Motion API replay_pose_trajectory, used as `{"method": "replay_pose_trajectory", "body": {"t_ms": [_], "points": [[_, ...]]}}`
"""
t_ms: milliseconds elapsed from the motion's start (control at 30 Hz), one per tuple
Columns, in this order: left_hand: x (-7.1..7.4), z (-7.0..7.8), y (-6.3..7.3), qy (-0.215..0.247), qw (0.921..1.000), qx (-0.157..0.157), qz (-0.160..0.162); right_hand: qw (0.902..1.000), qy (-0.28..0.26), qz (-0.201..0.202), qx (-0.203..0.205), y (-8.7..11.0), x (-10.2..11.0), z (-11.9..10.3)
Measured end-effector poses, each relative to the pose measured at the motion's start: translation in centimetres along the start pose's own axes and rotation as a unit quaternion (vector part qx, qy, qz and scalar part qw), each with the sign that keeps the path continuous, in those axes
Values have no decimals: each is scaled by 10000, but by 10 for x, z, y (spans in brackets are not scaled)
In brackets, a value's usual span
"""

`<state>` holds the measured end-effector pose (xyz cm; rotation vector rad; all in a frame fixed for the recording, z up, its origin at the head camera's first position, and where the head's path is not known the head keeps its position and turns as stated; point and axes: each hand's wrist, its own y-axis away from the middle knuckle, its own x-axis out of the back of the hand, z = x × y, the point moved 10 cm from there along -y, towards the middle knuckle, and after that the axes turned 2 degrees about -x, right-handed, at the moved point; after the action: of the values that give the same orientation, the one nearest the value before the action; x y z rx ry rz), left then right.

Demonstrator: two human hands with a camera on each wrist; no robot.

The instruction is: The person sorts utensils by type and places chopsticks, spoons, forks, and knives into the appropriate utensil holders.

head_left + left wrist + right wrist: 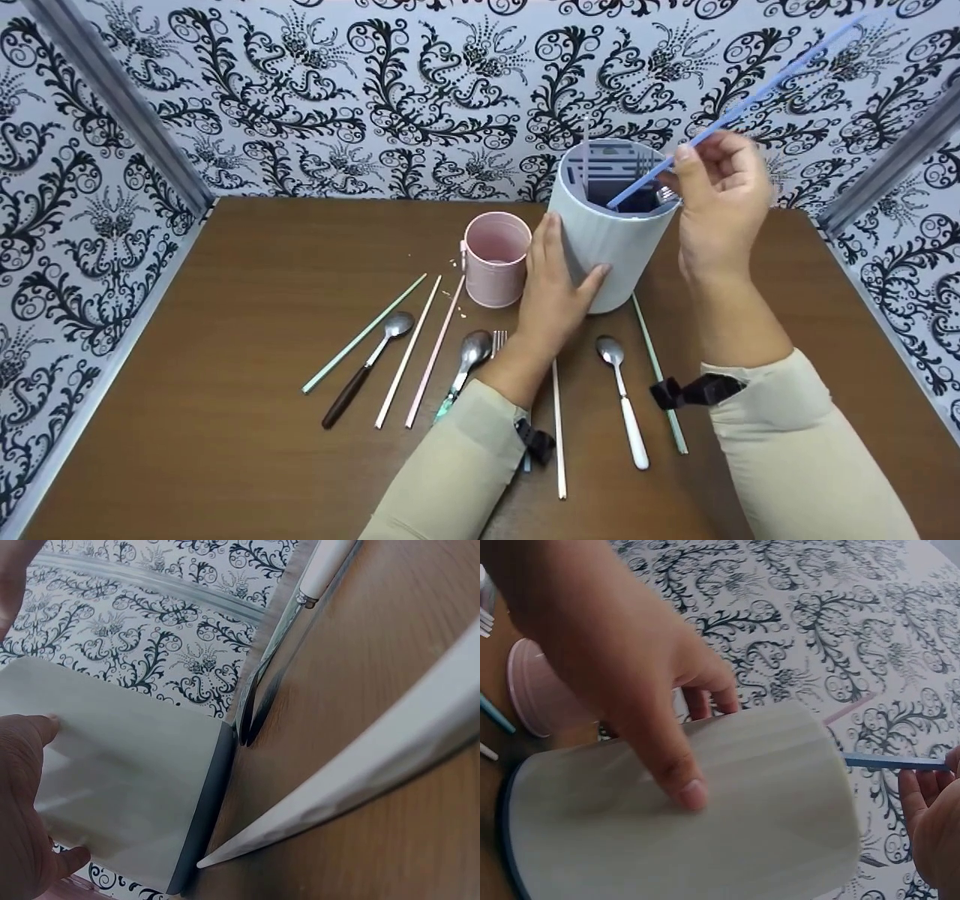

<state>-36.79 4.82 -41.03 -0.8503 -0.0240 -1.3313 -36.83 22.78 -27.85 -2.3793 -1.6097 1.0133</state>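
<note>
My left hand [553,292] grips the side of a pale grey utensil holder [611,259], which leans slightly. Its thumb lies across the front, and its fingers reach round the left side. Between thumb and fingers, my right hand [724,199] pinches a blue chopstick [780,79] that slants up to the right. The chopstick's lower end dips inside the holder's mouth. A pink chopstick [586,154] and a fork [643,165] stick up within the holder. In the right wrist view, the blue chopstick [892,763] runs from the rim to my right fingertips.
A pink mug [495,277] stands left of the holder. On the brown table [225,300] lie a dark-handled spoon [367,369], a green-handled spoon [471,352], a white-handled spoon [628,420], a partly hidden fork [499,341] and several chopsticks. Patterned walls rise behind and at the sides.
</note>
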Motion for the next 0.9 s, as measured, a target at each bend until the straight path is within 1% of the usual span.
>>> {"method": "replay_pose_trajectory", "body": {"t_ms": [67, 167, 267, 367, 467, 533, 700, 800, 900], "points": [[0, 1, 0, -17, 10000, -37, 14, 9994, 310, -143, 9, 1, -3, 5], [0, 2, 0, -35, 10000, -78, 25, 9950, 944, -318, -60, 3, -7, 15], [1, 1, 0, -39, 10000, -73, 26, 9868, 1549, -450, -171, 5, -10, 24], [1, 1, 0, -30, 10000, -51, 10, 9754, 2114, -585, -200, 5, -12, 31], [0, 1, 0, -41, 10000, -44, -7, 9612, 2650, -736, -197, 6, -14, 33], [0, 1, 0, -44, 10000, -53, 2, 9497, 3007, -859, -151, 6, -17, 33], [1, 1, 0, -62, 9999, -97, 55, 9195, 3747, -1181, -125, 8, -25, 35], [1, 2, 0, -79, 9999, -132, 77, 8985, 4178, -1346, -23, 10, -30, 36], [1, 2, 1, -78, 9998, -142, 70, 8818, 4476, -1478, 131, 12, -34, 36]]}}
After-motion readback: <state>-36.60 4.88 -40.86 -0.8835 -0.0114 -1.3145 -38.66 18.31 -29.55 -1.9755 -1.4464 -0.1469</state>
